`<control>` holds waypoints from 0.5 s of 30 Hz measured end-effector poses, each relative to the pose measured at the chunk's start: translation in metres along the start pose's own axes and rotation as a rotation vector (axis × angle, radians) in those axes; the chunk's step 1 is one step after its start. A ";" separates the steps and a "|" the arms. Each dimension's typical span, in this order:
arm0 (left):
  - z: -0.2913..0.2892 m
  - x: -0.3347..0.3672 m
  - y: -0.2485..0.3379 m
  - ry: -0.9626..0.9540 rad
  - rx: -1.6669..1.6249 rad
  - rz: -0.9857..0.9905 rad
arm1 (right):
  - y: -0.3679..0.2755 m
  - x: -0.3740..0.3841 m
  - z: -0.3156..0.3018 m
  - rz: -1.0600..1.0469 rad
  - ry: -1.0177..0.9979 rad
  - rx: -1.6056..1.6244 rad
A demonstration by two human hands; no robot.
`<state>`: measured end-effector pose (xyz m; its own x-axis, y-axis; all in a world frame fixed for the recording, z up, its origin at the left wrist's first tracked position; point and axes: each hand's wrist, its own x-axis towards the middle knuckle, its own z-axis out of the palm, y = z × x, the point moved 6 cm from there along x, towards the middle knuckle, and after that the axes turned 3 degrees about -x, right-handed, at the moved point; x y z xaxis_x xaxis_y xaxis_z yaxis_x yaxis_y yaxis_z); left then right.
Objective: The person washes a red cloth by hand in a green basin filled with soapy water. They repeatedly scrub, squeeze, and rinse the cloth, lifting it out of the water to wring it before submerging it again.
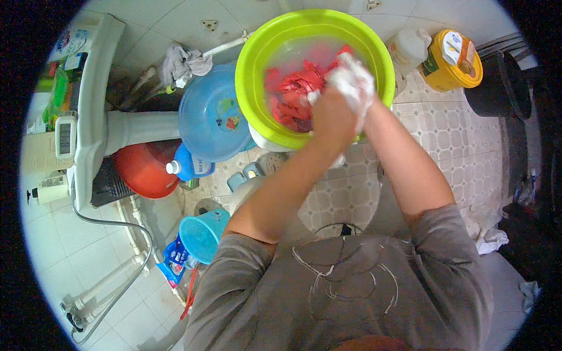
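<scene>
A lime-green basin [319, 19] holds cloudy water and a crumpled red cloth [298, 86]. Over its right half, both my hands are pressed together. My left hand [335, 117] is closed, its fingers bunched against the other hand. A white, foamy-looking mass largely covers my right hand [353, 85], which also seems closed. Whether that white is suds alone or partly fabric, I cannot tell. What lies between the palms is hidden. Part of the red cloth shows just beyond the right hand.
Left of the basin sit a clear blue tub [205, 117], a red bowl [149, 175] and a blue bottle [193, 165]. A turquoise bucket [202, 237] stands nearer me. At right are a yellow pail [439, 73] and a black bin [492, 93]. A white sink [93, 111] borders the left.
</scene>
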<state>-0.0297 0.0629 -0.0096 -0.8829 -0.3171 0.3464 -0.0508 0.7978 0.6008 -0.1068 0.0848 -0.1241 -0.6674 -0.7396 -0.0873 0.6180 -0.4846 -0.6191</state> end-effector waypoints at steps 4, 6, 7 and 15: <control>-0.010 0.026 -0.054 -0.060 -0.365 -0.189 | -0.010 -0.039 0.065 -0.041 0.440 -0.366; -0.011 0.029 -0.076 -0.013 -0.295 -0.300 | 0.001 -0.044 0.076 -0.009 0.484 -0.326; -0.012 0.025 -0.059 0.072 -0.120 -0.074 | -0.002 -0.044 0.077 -0.034 0.503 -0.270; 0.008 0.017 -0.073 0.287 0.085 0.159 | 0.004 -0.045 0.073 0.087 0.485 -0.276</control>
<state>-0.0450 0.0037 -0.0536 -0.7160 -0.3073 0.6268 0.0270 0.8850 0.4648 -0.0444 0.0820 -0.0654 -0.7734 -0.4409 -0.4555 0.5913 -0.2426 -0.7691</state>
